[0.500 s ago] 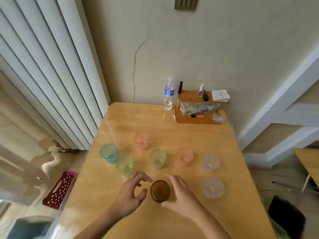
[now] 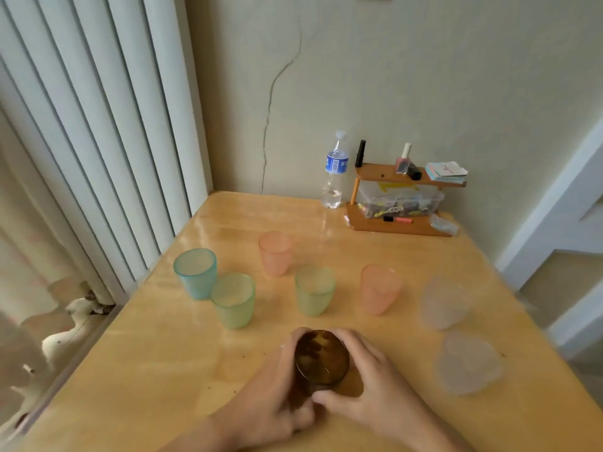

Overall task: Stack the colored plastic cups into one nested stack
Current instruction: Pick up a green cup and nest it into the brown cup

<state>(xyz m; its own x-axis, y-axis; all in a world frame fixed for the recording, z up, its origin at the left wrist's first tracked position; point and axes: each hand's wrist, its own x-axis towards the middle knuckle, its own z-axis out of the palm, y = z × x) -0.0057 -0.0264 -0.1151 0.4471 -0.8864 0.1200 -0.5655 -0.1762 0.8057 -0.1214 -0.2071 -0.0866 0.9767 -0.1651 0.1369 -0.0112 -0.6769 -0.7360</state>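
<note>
A brown cup (image 2: 321, 358) stands upright near the front of the wooden table (image 2: 163, 370). My left hand (image 2: 270, 399) wraps its left side and my right hand (image 2: 375, 386) wraps its right side. Further back stand a teal cup (image 2: 195, 272), two green cups (image 2: 233, 300) (image 2: 315, 290), two pink cups (image 2: 275, 252) (image 2: 380, 288) and two clear cups (image 2: 445, 301) (image 2: 468, 363), all separate and upright.
At the back of the table stand a water bottle (image 2: 334, 172) and a small wooden shelf (image 2: 401, 203) with a clear box of pens, nail polish and notepads. Vertical blinds (image 2: 91, 125) line the left. The table's right edge drops off beside the clear cups.
Both hands have closed in on the brown cup and now hold it; before, their fingers were spread just beside it. The camera view has shifted closer and lower.
</note>
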